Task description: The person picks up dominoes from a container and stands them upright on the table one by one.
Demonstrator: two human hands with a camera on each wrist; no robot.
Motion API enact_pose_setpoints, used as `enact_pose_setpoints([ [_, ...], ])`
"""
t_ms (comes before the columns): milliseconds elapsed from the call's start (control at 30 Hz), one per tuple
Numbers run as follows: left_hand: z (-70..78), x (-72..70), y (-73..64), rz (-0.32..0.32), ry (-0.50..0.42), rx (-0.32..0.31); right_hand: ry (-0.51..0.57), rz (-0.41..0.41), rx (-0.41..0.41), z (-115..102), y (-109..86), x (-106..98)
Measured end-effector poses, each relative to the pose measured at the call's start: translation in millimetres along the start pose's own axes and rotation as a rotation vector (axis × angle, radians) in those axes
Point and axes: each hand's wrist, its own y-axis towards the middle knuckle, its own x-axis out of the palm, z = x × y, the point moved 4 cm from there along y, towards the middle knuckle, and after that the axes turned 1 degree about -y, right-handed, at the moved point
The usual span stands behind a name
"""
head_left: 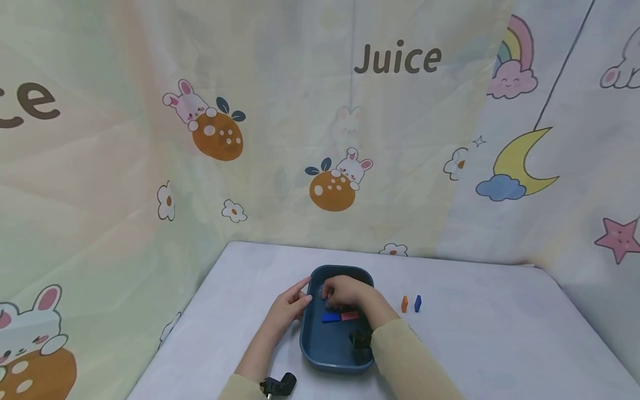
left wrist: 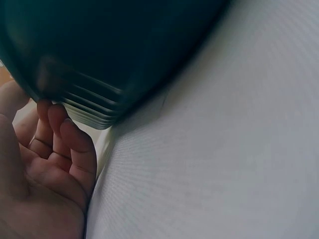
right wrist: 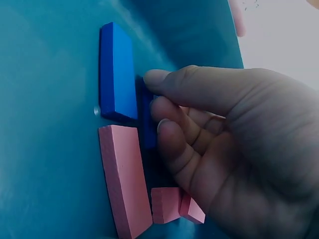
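Inside a dark blue-green tray, my right hand pinches a blue block with thumb and fingertips. Most of that block is hidden by the fingers. Beside it in the right wrist view lies a longer-looking blue block, end to end with a pink block. Two smaller pink pieces lie below the right hand's fingers. At the tray's left side, my left hand holds the rim, with thumb and forefinger at the edge. Its other fingertips touch the tray's outer side in the left wrist view.
To the right of the tray, an orange block and a blue upright block stand apart on the white table. A printed cloth hangs behind and at both sides of the table.
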Motion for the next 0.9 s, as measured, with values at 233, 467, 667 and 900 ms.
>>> enact_pose_setpoints([
  [233,0.3,2.1,1.4,-0.01,-0.005,0.0,-0.076,0.012,-0.006,-0.9,-1.3,-1.6],
  [467,-0.2,0.9,-0.3,-0.004,-0.013,0.004,-0.164,0.035,-0.061,-4.2,-1.1,-2.3],
  [667,-2.6,0.5,-0.5,-0.007,-0.003,-0.001,-0.179,0.056,-0.081,-1.9,-0.7,-4.1],
  [900,-1.9,1.0,-0.1,-0.01,-0.004,0.002,-0.146,0.042,-0.1,-3.9,-3.7,-8.6],
])
